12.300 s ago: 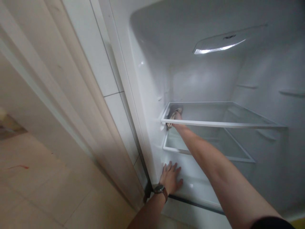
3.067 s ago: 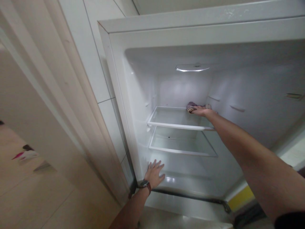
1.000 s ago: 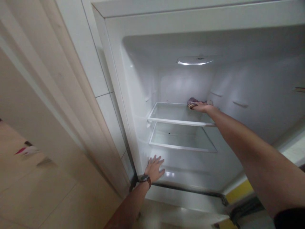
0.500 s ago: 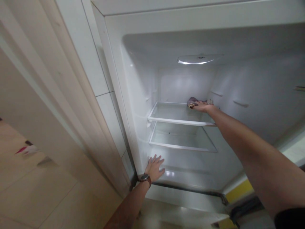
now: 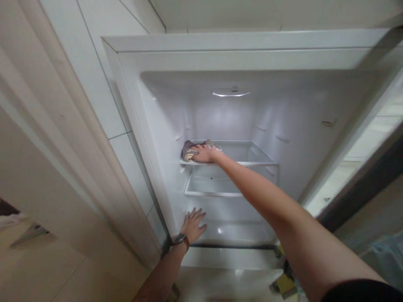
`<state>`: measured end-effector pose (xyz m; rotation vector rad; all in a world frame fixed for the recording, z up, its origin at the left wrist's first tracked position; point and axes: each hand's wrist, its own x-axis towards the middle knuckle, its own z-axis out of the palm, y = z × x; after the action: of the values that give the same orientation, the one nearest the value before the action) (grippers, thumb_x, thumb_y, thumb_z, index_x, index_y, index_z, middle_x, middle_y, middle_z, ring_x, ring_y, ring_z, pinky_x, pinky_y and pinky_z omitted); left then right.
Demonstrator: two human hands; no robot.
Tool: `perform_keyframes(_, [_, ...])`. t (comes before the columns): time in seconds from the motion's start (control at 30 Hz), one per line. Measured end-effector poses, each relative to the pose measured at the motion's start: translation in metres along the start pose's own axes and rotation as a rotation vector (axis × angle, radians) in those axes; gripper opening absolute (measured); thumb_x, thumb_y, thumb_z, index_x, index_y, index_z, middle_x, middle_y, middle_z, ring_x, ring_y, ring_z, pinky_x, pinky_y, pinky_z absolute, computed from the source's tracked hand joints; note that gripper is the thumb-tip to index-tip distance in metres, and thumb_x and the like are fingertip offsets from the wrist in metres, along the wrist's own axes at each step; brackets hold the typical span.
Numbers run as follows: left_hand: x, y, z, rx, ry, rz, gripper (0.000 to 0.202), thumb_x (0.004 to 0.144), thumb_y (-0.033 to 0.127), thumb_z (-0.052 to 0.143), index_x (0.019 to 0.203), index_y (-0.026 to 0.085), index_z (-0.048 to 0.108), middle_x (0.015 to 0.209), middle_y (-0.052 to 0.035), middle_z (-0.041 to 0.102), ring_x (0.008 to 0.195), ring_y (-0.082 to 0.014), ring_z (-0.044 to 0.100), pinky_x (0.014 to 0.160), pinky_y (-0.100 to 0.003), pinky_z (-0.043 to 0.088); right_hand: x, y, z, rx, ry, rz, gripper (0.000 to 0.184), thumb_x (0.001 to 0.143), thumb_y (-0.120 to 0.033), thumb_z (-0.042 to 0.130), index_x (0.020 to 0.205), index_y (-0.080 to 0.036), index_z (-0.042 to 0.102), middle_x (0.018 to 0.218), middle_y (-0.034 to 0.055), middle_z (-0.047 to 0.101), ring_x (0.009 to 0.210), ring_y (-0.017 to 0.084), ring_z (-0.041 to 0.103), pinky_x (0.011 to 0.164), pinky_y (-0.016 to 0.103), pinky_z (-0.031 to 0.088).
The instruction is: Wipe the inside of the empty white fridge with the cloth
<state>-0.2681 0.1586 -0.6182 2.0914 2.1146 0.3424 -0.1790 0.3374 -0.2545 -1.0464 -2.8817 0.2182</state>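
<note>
White tiled wall (image 5: 94, 63) left of open white fridge (image 5: 239, 40); pale floor tiles (image 5: 63, 268) below. Upper glass shelf (image 5: 252, 157) — crumpled purple-grey cloth (image 5: 188, 147) at front left corner, right hand (image 5: 205, 153) pressed flat on top. Left hand (image 5: 193, 224), fingers spread wide, on fridge floor.

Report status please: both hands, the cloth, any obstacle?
Right hand flat on cloth, front-left of upper shelf. Left hand spread on fridge floor. No obstacle seen.
</note>
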Motion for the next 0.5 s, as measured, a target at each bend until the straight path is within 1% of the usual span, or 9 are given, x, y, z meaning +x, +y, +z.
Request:
perform_keyframes(0.07, [0.0,-0.001,0.0,0.016,-0.001,0.002,0.062,0.096,0.047,0.054,0.156,0.034,0.048,0.169,0.0004,0.035,0.161,-0.0309,0.018,0.13,-0.058,0.014,-0.002,-0.012,0.002,0.015,0.005,-0.018,0.074,0.092,-0.066,0.041,0.161,-0.043,0.03,0.172,-0.0033,0.022,0.158,0.04,0.019,0.124,0.078,0.008])
perform_keyframes(0.1, [0.0,-0.001,0.0,0.022,-0.003,0.001,0.062,0.096,0.047,0.054,0.156,0.034,0.048,0.17,0.0004,0.035,0.161,-0.0309,0.018,0.129,-0.058,0.014,-0.004,-0.012,0.002,0.02,0.005,-0.016,0.075,0.092,-0.066,0.04,0.162,-0.043,0.028,0.173,-0.0041,0.02,0.159,0.039,0.018,0.125,0.077,0.008])
perform_keyframes(0.17, [0.001,-0.001,-0.001,0.03,-0.009,-0.004,0.062,0.097,0.047,0.053,0.157,0.034,0.048,0.17,0.0004,0.035,0.161,-0.0309,0.018,0.129,-0.057,0.014,-0.012,0.0,0.0,0.023,-0.001,0.019,0.077,0.091,-0.068,0.041,0.163,-0.044,0.026,0.173,-0.0063,0.018,0.161,0.037,0.016,0.127,0.074,0.009])
perform_keyframes(0.27, [0.001,-0.001,0.0,0.032,-0.013,-0.007,0.062,0.097,0.049,0.052,0.157,0.034,0.047,0.17,0.0008,0.035,0.161,-0.0306,0.017,0.13,-0.057,0.014,-0.028,0.039,-0.009,0.022,-0.002,0.137,0.079,0.09,-0.069,0.043,0.163,-0.044,0.026,0.174,-0.006,0.016,0.161,0.036,0.016,0.128,0.072,0.011])
perform_keyframes(0.37, [0.002,0.0,0.002,0.03,-0.003,-0.013,0.063,0.096,0.049,0.053,0.157,0.034,0.048,0.169,0.0012,0.035,0.161,-0.0304,0.017,0.13,-0.057,0.013,-0.05,0.091,-0.018,0.009,0.026,0.31,0.077,0.091,-0.066,0.043,0.162,-0.041,0.028,0.173,-0.001,0.018,0.16,0.037,0.019,0.125,0.074,0.013])
perform_keyframes(0.43, [0.002,0.0,0.004,0.03,0.005,-0.014,0.063,0.096,0.049,0.053,0.157,0.034,0.048,0.169,0.001,0.035,0.161,-0.0307,0.017,0.13,-0.057,0.012,-0.066,0.124,-0.022,-0.007,0.06,0.425,0.076,0.093,-0.063,0.039,0.164,-0.037,0.026,0.173,0.0036,0.018,0.159,0.038,0.019,0.124,0.075,0.012])
perform_keyframes(0.5, [0.003,-0.001,0.006,0.028,0.012,-0.011,0.063,0.096,0.049,0.052,0.157,0.034,0.048,0.17,0.0008,0.035,0.161,-0.0308,0.016,0.13,-0.057,0.011,-0.079,0.147,-0.024,-0.026,0.081,0.513,0.077,0.094,-0.062,0.037,0.165,-0.034,0.024,0.174,0.0068,0.017,0.16,0.039,0.018,0.124,0.075,0.012])
